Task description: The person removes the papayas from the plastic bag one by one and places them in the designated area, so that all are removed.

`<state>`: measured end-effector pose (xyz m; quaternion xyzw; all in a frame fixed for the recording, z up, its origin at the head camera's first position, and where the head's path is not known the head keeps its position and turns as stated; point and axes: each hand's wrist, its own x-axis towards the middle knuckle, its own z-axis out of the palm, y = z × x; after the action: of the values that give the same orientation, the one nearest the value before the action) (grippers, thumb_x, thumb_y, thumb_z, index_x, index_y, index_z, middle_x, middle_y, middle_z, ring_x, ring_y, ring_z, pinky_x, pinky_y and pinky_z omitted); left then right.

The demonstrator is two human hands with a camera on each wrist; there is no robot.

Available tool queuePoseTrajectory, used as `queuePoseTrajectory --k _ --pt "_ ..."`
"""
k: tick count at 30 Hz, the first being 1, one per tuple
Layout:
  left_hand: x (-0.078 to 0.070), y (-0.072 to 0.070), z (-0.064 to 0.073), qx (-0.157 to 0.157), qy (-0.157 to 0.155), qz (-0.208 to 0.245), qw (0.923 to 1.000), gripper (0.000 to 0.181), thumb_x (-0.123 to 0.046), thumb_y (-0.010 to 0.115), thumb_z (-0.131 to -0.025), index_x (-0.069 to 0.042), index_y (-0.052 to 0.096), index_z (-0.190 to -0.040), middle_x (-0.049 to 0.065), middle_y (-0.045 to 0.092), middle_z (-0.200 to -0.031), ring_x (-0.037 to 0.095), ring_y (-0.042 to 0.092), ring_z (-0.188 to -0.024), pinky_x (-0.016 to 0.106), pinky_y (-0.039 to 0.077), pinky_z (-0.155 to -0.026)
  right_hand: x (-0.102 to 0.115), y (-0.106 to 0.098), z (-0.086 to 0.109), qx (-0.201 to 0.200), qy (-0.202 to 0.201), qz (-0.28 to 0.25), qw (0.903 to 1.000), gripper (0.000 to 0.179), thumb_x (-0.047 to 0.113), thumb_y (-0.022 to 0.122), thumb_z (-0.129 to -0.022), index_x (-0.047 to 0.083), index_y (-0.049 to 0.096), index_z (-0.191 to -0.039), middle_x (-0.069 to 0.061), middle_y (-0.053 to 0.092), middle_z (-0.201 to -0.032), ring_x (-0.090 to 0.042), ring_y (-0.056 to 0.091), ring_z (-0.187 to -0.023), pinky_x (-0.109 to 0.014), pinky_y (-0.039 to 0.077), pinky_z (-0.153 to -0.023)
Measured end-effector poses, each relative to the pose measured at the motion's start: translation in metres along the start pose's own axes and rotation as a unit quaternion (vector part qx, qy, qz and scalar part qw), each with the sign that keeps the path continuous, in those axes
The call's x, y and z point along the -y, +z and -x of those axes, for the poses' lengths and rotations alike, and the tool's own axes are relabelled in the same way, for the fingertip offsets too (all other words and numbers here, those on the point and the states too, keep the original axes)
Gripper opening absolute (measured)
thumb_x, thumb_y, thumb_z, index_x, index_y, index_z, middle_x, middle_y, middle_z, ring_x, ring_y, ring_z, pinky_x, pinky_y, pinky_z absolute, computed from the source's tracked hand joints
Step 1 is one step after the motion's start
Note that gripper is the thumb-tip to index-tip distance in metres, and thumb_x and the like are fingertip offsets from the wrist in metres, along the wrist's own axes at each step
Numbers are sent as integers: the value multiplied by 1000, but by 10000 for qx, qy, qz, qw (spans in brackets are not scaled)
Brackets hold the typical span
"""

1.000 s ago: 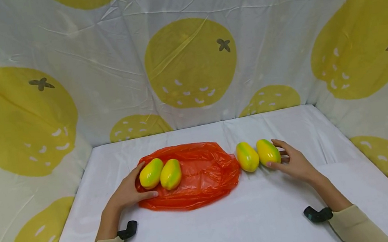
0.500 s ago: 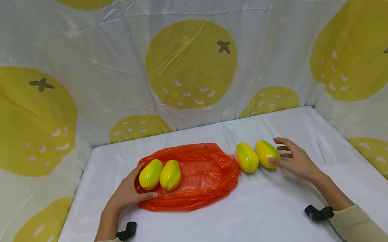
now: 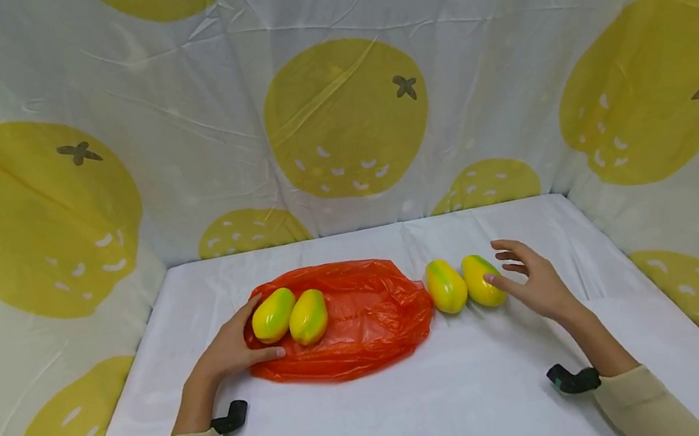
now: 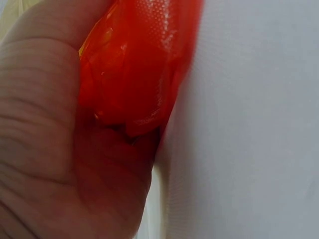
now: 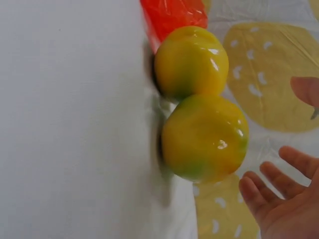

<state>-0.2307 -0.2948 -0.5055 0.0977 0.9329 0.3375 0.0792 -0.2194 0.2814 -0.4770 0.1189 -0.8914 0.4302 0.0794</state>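
Red plastic bag [image 3: 370, 319]: spread on white cloth [image 3: 378, 422] | two yellow-green fruits [image 3: 274, 316] at its left end, inside or on top cannot tell | left hand [image 3: 227, 348] curved round that end, grasping bag | right hand [image 3: 539, 287] released, beside outer of two more fruits [image 3: 445, 286], just right of bag

The white-covered table [image 3: 385, 421] bears a red plastic bag [image 3: 366, 316] and, just beside it, two yellow-green fruits [image 3: 446, 288].
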Motion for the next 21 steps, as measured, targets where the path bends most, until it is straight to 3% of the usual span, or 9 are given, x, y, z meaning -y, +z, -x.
queuePoseTrajectory --k 8,11,15,21 --pt "0 1 0 -35 -13 -12 10000 123 -59 88 -71 -17 20 -165 16 36 -164 43 37 -147 71 37 -114 13 -2 -6 -78 -202 -115 9997 64 28 73 -97 9 45 -151 -13 51 -151 -37 54 -132 -38 47 -112" --pt "0 1 1 -31 -7 -20 10000 123 -59 88 -71 -17 20 -165 16 36 -164 43 37 -147 71 37 -113 20 0 -8 -54 -242 -208 9995 62 26 73 -97 9 46 -151 -13 51 -151 -36 53 -133 -41 46 -114" --pt "0 1 1 -29 27 -3 10000 123 -59 88 -71 -17 21 -165 16 37 -163 43 38 -147 71 37 -114 30 5 -10 -33 -335 -382 9987 61 22 74 -96 9 47 -149 -13 51 -150 -36 53 -134 -55 43 -114" --pt "2 1 -1 -67 136 -25 9999 122 -59 88 -71 -16 21 -165 15 38 -163 41 39 -146 71 35 -115 39 12 -15 -36 -504 -513 9974 60 21 75 -95 8 48 -148 -12 53 -150 -34 54 -134 -57 43 -114"
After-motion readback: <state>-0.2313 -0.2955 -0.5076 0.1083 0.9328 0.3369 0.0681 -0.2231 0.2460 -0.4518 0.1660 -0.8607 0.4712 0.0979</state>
